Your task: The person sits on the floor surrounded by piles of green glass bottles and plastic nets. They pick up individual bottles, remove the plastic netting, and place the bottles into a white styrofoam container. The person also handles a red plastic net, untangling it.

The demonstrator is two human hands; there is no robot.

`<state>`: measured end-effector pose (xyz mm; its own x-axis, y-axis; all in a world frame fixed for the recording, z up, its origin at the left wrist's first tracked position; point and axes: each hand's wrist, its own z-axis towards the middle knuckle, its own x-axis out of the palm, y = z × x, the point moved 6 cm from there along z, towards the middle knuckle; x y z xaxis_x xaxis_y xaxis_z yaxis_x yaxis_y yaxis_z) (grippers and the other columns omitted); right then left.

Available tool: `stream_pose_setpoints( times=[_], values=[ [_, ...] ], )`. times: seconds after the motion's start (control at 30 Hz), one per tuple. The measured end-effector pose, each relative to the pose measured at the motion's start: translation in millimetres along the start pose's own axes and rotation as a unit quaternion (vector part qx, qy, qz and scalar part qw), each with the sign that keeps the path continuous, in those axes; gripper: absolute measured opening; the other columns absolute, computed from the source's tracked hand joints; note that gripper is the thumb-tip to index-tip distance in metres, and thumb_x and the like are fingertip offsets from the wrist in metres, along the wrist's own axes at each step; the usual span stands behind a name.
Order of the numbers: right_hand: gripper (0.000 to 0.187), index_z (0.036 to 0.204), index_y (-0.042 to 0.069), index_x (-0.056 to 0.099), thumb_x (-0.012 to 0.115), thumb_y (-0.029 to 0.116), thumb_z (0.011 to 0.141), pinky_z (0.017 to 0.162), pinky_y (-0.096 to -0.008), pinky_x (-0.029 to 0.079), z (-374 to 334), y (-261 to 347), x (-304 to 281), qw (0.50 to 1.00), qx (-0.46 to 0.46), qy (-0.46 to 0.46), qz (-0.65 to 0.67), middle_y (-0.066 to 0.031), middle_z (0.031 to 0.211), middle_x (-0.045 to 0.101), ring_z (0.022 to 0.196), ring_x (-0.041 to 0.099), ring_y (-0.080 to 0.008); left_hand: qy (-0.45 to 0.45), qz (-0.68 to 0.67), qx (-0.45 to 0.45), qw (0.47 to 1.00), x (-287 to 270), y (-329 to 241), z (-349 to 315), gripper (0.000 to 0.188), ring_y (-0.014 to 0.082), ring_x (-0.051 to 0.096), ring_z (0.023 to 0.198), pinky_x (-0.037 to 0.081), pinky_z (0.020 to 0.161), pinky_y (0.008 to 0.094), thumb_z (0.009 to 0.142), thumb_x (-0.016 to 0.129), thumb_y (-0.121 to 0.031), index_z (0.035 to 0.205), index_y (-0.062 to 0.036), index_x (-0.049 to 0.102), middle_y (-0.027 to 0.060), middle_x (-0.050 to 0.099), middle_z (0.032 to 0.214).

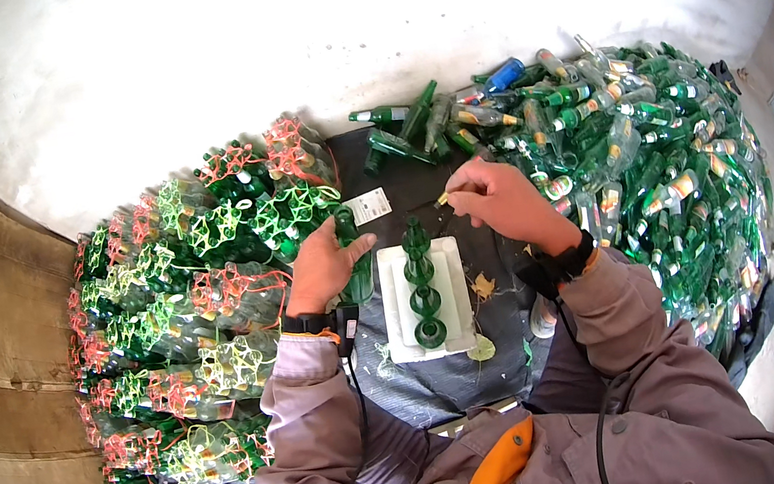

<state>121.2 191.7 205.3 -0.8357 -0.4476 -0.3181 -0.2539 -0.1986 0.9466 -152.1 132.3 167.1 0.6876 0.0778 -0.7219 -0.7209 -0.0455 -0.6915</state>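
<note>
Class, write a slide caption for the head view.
Left hand grips a green bottle, right hand pinches a small yellowish thing, between bundled bottles and heaped bottles.

The left hand (320,265) is just left of the white tray (458,307), near its far left corner, curled in a grip with the thumb reaching toward the tray. The right hand (507,203) is beyond the tray's far right corner, thumb and index finger pinched together and pointing left. The left forearm (305,397) extends forward along the tray's left; the right forearm (619,301) slants inward from its right, elbow bent. Both hands are apart from the tray.
</note>
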Motion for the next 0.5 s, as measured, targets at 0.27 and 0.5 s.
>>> stream_pose_setpoints(
  times=[0.27,0.5],
  values=[
    [0.02,0.1,-0.001,0.068,0.069,0.018,0.094,0.06,-0.0301,0.053,-5,-8,-10,0.996,-0.02,-0.031,-0.076,-0.0085,0.077,0.071,0.064,0.067,-0.015,-0.002,0.089,0.099,0.991,22,20,-16,0.039,0.0367,0.064,0.092,0.053,0.084,0.0452,0.073,0.088,-0.031,0.097,-0.003,0.074,0.0155,0.061,0.093],
    [0.021,0.103,0.0,0.068,0.069,0.018,0.093,0.06,-0.0295,0.052,-9,-12,-7,0.997,0.03,-0.018,-0.073,-0.0072,0.083,0.071,0.067,0.067,-0.0139,0.023,0.122,0.053,0.991,37,45,-13,0.038,0.0358,0.067,0.095,0.054,0.085,0.0435,0.066,0.087,-0.031,0.095,-0.007,0.079,0.0167,0.068,0.097]
  ],
)
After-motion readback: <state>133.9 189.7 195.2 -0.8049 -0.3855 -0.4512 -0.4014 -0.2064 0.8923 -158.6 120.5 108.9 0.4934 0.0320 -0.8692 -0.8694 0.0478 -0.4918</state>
